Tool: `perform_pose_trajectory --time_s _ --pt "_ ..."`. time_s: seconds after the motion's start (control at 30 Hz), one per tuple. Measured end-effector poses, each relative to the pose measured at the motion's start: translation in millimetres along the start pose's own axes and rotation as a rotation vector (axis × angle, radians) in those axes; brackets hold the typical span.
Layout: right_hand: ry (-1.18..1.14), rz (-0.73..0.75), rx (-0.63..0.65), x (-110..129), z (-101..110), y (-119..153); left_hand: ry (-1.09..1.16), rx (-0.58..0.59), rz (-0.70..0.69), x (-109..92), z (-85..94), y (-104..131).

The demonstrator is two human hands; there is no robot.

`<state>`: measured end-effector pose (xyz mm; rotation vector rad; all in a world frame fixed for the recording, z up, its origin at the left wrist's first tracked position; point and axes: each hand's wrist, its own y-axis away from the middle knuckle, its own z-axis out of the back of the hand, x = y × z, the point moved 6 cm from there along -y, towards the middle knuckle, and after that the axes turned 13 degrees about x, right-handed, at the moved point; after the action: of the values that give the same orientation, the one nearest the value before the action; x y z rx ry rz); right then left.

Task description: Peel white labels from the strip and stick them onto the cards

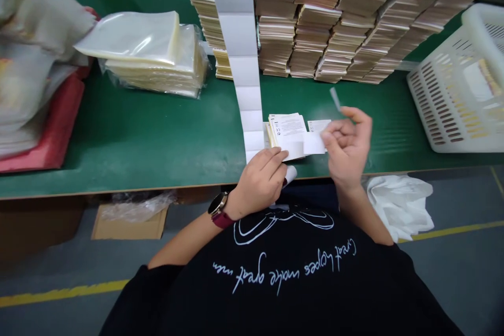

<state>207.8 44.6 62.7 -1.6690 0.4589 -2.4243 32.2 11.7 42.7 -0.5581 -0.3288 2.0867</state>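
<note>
My left hand (263, 176), with a watch on its wrist, rests its fingertips on the near edge of a small stack of printed white cards (289, 128). A long folded white strip (246, 73) runs away across the table beside the stack. My right hand (350, 144) is raised with bent fingers at the right of the stack. Its thumb and a finger close on a blank white slip (314, 143) that overlaps the stack's right side. A thin pale strip (335, 98) shows at the index fingertip. Another printed card (317, 125) lies partly behind the slip.
Tall card piles (315, 42) stand at the back. Clear plastic bags (149, 58) are stacked at left on the green table (157, 142), near a red bin (59, 126) of bags. A white basket (444, 100) sits at right.
</note>
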Motion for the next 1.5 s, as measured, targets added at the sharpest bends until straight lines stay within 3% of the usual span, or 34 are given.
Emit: perform_pose_trajectory --time_s 0.17,0.5,0.73,0.83,1.0,1.1,1.27,1.4,1.5 --pt "0.023 -0.022 0.132 -15.8 -22.1 -3.3 0.029 0.019 -0.016 -1.3 -3.2 -2.4" --pt "0.024 -0.011 0.242 -21.2 -25.9 -9.2 0.053 0.037 -0.016 2.5 -2.9 -4.0" --pt "0.4 0.08 0.251 -8.9 -32.5 -3.2 0.016 0.069 -0.003 2.6 -7.0 -4.9" --pt "0.495 -0.012 0.198 -14.6 -26.1 -4.7 -0.009 0.055 -0.006 1.7 -5.6 -5.6" --pt "0.255 -0.157 0.244 -35.8 -21.5 -4.5 -0.041 0.061 -0.01 1.6 -5.8 -3.8" --pt "0.212 -0.141 0.164 -34.5 -17.5 -2.1 -0.051 0.048 -0.025 1.1 -7.0 -2.1" --pt "0.338 -0.138 0.131 -27.2 -15.2 -1.1 -0.063 0.04 -0.027 1.0 -8.9 -2.1" --pt "0.328 -0.093 0.018 -31.8 4.0 -1.0 -0.051 0.032 -0.024 1.7 -9.7 -2.1" --pt "0.438 -0.087 0.037 -39.1 23.9 -1.9 -0.028 0.023 -0.021 2.7 -10.1 -1.4"
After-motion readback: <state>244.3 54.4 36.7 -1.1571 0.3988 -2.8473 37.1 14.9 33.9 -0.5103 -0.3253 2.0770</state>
